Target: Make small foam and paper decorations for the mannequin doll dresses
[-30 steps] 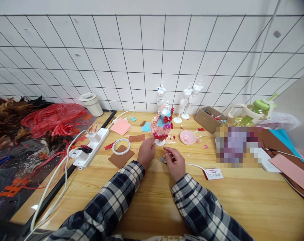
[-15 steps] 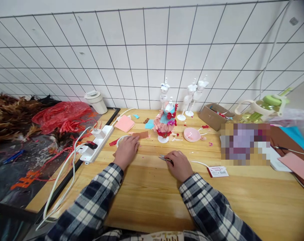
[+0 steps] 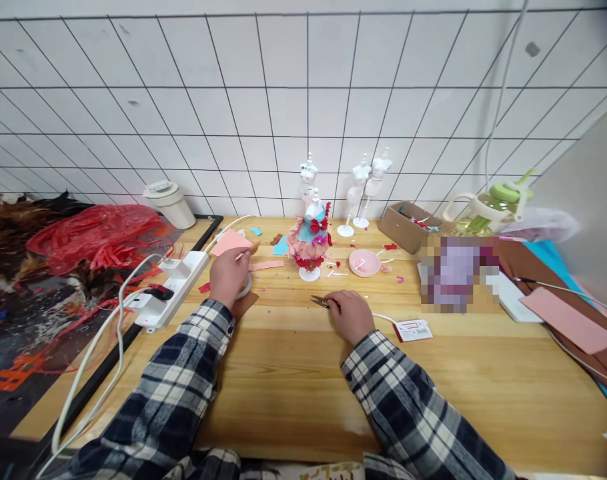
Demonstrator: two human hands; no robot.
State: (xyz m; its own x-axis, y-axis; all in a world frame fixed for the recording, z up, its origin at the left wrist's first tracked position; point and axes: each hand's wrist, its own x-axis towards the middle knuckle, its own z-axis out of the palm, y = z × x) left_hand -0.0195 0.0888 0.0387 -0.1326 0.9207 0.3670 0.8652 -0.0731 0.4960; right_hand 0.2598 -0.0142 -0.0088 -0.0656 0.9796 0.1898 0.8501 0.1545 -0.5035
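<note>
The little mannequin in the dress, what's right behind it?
Behind the dressed mannequin stands another white mannequin; its upper body shows, but its lower part and base are covered.

Scissors [image 3: 320, 302] before mannequin [image 3: 309, 248], bowl [image 3: 364, 264] to right

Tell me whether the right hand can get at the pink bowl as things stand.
Probably yes. The pink bowl sits just beyond the right hand, with nothing tall between them. The scissors in that hand would likely hamper its grip, so freeing the fingers should help.
</note>
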